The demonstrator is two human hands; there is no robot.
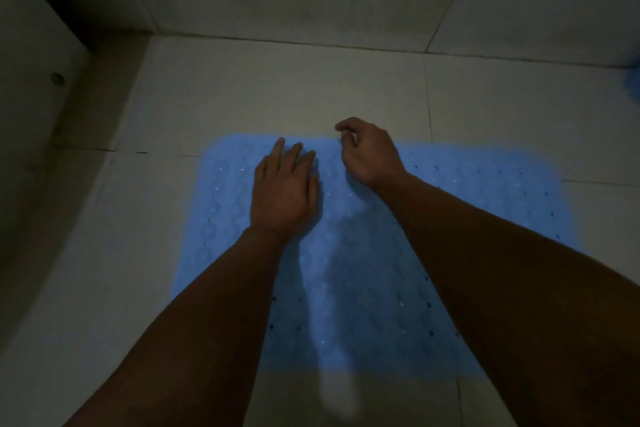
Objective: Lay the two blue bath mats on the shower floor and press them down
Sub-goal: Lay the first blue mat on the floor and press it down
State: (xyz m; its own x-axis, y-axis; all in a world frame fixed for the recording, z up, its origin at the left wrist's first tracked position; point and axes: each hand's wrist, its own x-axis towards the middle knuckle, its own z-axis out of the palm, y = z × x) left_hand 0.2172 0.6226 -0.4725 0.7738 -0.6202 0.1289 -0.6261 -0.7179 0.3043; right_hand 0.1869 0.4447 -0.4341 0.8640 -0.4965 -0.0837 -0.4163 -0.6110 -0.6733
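A blue bath mat [363, 253] lies flat on the shower floor [277, 87], which is made of large pale tiles with thin dark joints. The mat looks like soft rubber or plastic; its surface has rows of rounded bumps and many small round holes, and its corners are rounded. Its far edge lies well short of the back wall, with a band of bare tile between them, and its near edge is visible at the bottom of the view. The left edge of the mat is well apart from the left side of the floor, where a dark raised border runs along the tiles.

The left hand [284, 191] rests on the mat near the far edge, palm down, with the fingers stretched forward and held close together, flat against the bumpy surface. The right hand [370, 152] is just beside it, at the far edge of the mat. Its fingers are curled inward and the thumb comes near the fingertips, like a loose pinch, but I cannot tell if it holds the edge of the mat or only touches it. Both forearms are bare and reach over the mat.

At the far right edge of the floor, a small blue piece [633, 76] is visible; it is too cut off to tell what it is.
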